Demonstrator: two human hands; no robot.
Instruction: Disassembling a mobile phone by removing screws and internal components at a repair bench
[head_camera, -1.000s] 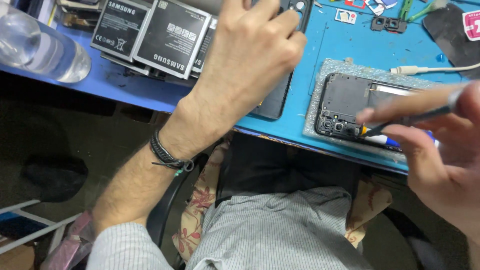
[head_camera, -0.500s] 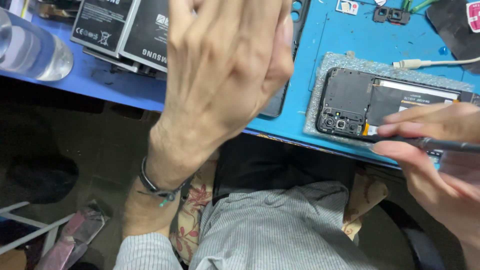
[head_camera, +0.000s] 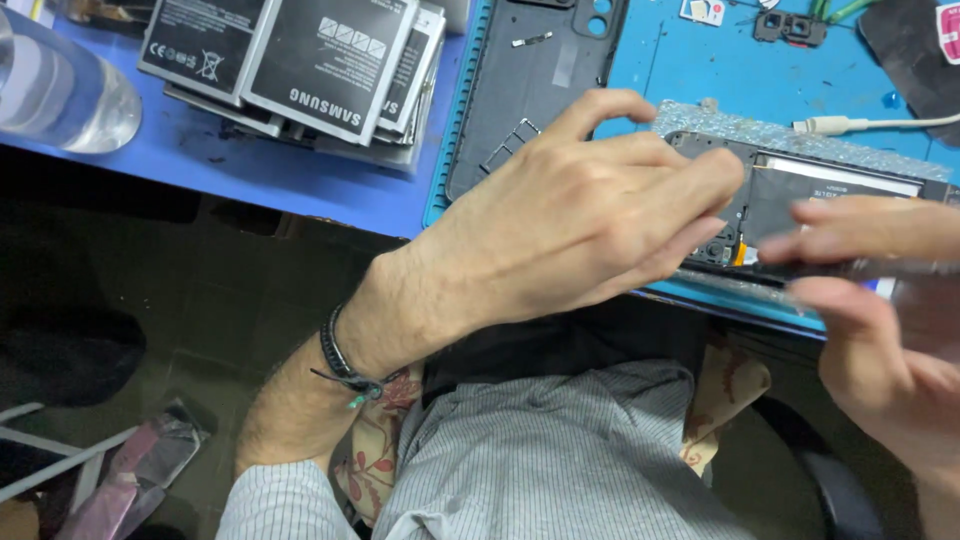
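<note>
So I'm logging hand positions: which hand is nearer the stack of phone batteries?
Left. The left hand hovers just right of the stack of phone batteries, over the dark back cover; the right hand is at the far right.

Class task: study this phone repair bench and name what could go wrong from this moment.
1. The opened phone lies near the mat's front edge; the left hand reaching over it could nudge it off.
2. The right hand is motion-blurred beside exposed parts; a slip may scratch them.
3. The battery stack looks uneven and might topple.
</note>
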